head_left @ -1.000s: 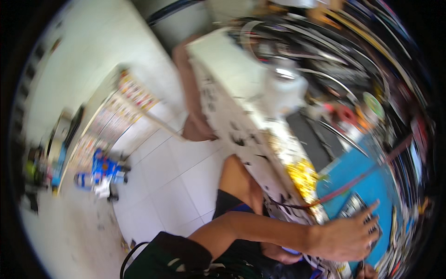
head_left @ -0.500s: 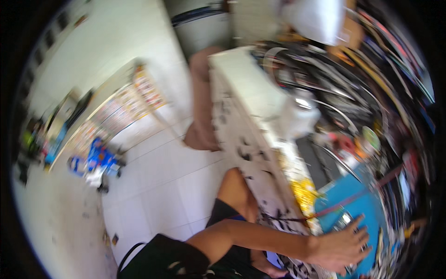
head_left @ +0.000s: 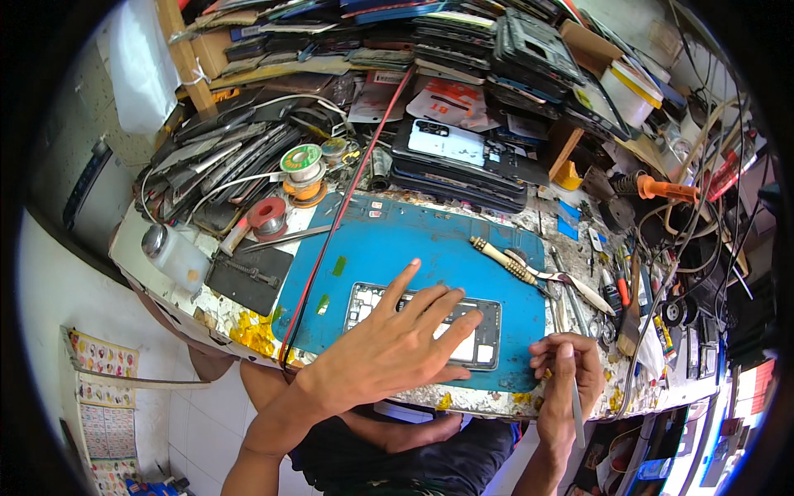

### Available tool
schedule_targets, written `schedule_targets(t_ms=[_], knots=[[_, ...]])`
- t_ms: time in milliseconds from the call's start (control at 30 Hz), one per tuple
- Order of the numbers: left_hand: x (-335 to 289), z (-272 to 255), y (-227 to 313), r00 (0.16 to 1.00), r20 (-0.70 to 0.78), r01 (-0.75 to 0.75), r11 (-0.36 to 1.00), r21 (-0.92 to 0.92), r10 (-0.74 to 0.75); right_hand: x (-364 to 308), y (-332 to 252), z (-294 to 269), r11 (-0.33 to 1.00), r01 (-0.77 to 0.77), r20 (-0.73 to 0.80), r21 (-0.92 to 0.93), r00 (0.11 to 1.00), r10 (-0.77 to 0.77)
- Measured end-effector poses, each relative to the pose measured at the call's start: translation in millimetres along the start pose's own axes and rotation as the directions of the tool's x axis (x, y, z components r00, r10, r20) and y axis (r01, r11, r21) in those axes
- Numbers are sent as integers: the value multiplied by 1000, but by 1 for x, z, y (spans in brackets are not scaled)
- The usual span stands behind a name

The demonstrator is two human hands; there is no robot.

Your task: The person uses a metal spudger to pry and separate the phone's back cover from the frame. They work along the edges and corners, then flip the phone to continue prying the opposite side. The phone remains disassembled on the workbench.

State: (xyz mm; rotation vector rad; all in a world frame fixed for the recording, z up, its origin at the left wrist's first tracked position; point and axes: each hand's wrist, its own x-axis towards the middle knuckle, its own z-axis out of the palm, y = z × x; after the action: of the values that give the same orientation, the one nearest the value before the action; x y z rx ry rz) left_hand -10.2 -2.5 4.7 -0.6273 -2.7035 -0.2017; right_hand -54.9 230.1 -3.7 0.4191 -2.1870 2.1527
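Note:
My left hand lies over an opened phone's frame, with its fingers spread and nothing gripped. The frame is dark with silvery white inner patches, and the hand hides much of it. It rests on a blue work mat. At the mat's right front corner is my right hand, closed on a slim flat metal tool that points down toward me. The tool's exact kind cannot be made out. A beige-handled tool lies on the mat beyond the phone frame.
A red and black cable crosses the mat's left side. Solder spools and a capped bottle stand left. Stacked phones and parts line the back. Brushes, tools and tangled wires crowd the right. Yellow scraps lie along the front edge.
The view has swung right from the floor and wall to the bench. My right hand with the metal tool has come into view; my left hand stays over the mat, fingers spread.

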Motion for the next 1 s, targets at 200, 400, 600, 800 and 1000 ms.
schedule_targets(t_ms=[200,400,600,800,1000], knots=[[-1,-7,4,994,59,98,991,-92,-93,0,-6,1,998,-58,16,-32,998,58],[5,-6,5,991,119,76,985,-156,-57,-1,-7,1,998,-66,29,-14,997,67],[2,-16,-16,953,292,51,904,-424,83,-2,-8,1,998,-67,29,2,997,67],[-9,-21,-8,970,234,151,916,-371,-65,-1,-9,6,985,-112,37,-127,992,118],[-15,-6,8,996,22,92,963,-252,-89,6,-15,17,847,23,148,-531,987,66]])
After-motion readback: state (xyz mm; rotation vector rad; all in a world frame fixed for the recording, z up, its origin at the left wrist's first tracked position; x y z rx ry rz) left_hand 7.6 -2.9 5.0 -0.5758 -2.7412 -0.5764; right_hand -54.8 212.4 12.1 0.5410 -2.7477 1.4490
